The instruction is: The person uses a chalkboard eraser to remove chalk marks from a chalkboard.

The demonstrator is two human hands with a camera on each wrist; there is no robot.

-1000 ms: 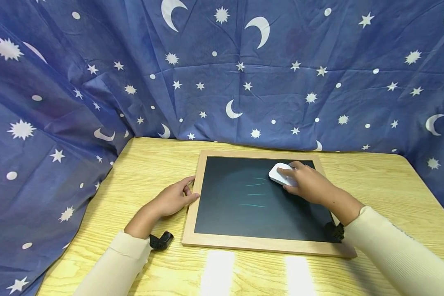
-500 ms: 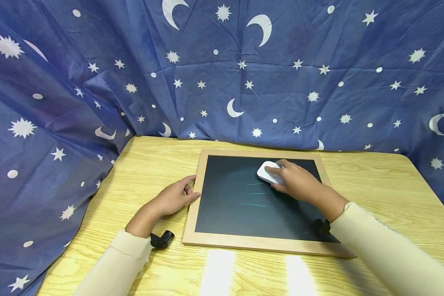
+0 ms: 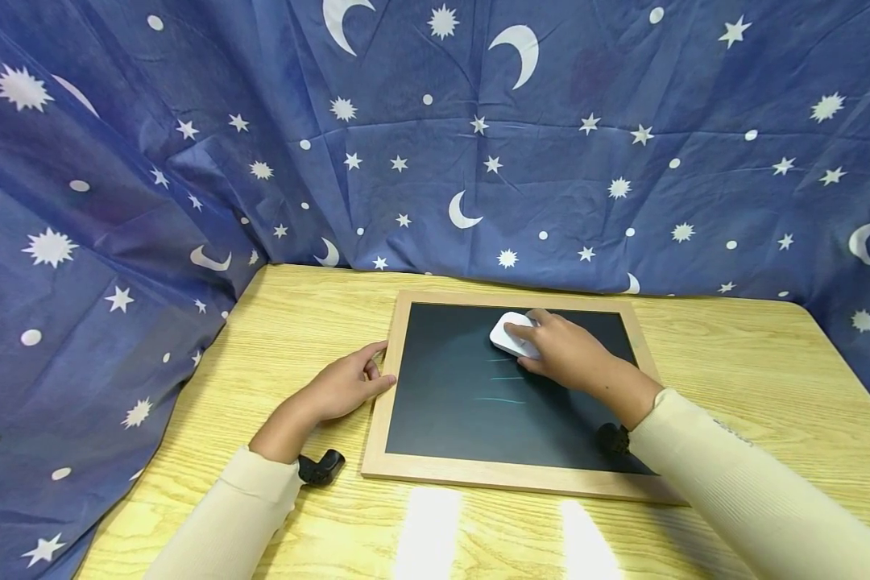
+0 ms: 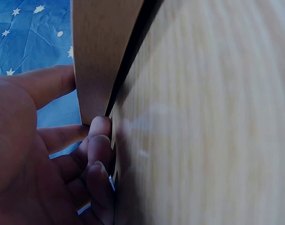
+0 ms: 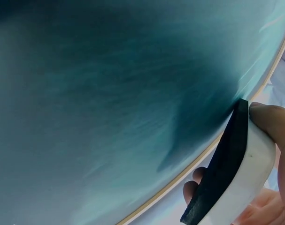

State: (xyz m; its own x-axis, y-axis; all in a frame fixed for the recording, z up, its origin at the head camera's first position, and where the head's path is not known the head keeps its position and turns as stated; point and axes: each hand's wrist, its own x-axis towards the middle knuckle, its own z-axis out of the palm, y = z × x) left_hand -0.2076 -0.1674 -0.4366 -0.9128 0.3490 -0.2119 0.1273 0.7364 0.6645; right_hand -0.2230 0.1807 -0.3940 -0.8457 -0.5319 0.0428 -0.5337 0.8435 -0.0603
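Observation:
In the head view, a wood-framed chalkboard point(image 3: 464, 435) lies on the table. Its dark surface bears thin teal chalk lines point(image 3: 500, 399) left of the right hand. My right hand point(image 3: 569, 350) grips a white board eraser point(image 3: 511, 332) near the board's upper middle. The right wrist view shows the eraser's black felt underside point(image 5: 222, 164) tilted against the chalk-smeared surface, with the thumb along its white body. My left hand point(image 3: 341, 387) holds the frame's left edge. Up close, the thumb touches the wooden frame point(image 4: 97, 51) and curled fingers point(image 4: 100, 150) sit at its lower edge by the table.
The light wood table point(image 3: 283, 322) extends around the board. A blue curtain point(image 3: 420, 177) with white moons and stars hangs behind and on the left. Black wrist devices point(image 3: 322, 467) show at both cuffs. Bright light patches fall on the table's front.
My right hand has moved the eraser leftward across the board's upper part. The uppermost teal line is gone from view and the one below it is partly covered. The left hand stays at the frame.

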